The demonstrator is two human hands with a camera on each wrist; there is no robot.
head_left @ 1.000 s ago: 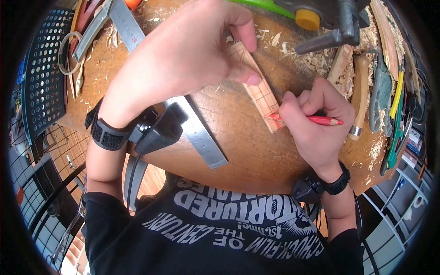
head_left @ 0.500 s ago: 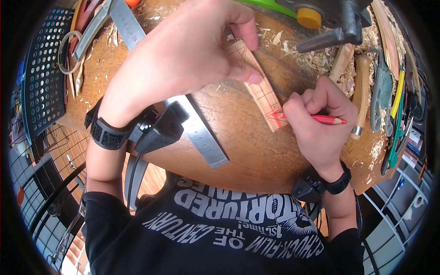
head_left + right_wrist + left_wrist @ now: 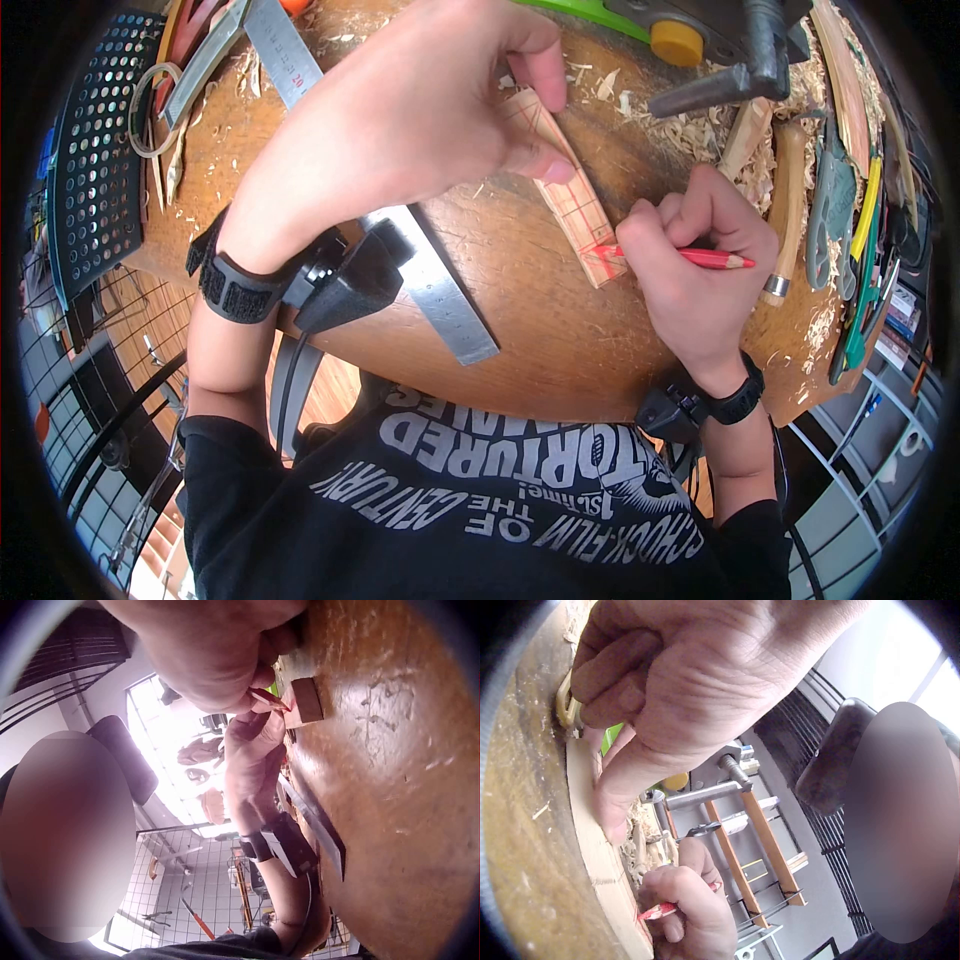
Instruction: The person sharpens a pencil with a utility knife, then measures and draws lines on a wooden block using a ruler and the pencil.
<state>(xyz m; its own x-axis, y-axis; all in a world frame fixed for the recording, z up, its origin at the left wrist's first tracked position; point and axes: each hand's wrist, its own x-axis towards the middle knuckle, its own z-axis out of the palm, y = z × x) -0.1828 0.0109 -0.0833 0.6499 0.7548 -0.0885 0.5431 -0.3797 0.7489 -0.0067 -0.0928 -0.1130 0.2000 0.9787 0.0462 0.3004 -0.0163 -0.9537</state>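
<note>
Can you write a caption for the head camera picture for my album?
Left hand steadies a red-lined wooden block; right hand holds a red pencil to its near end.

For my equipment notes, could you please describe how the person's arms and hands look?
The left hand and right hand wear no gloves. Black short sleeves leave the forearms bare. Black wrist straps carry black, boxy camera housings; a thin dark cable runs along the left forearm.
</note>
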